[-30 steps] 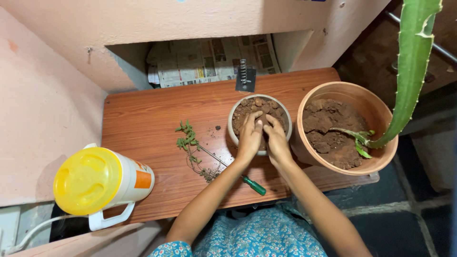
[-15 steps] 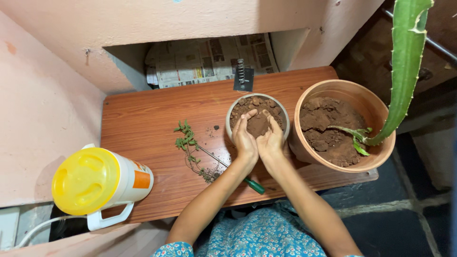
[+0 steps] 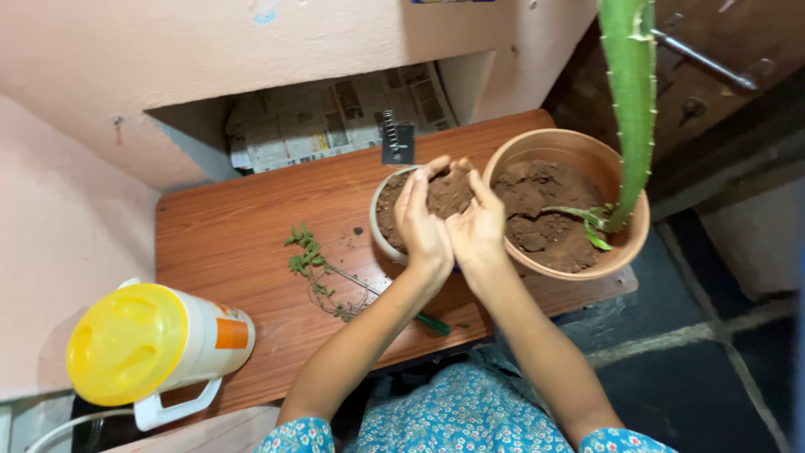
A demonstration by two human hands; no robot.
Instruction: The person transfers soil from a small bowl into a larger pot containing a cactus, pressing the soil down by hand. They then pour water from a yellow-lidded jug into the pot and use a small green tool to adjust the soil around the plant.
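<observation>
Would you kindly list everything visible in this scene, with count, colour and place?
small pot: one, grey, table centre, holding soil
soil: one scoop, brown, cupped in both hands above the small pot
large pot: one, terracotta, right, with soil and a green spiky plant
sprig: one, green, lying left of the small pot
tool handle: one, green, under the forearms
jug: one, white with yellow lid, lower left
newspaper: sheets, in the wall recess
table: one, reddish wood
left hand, right hand: cupped together

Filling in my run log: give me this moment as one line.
left hand + right hand: cupped together, holding soil | above small grey pot | terracotta pot beside | seedling on table
</observation>
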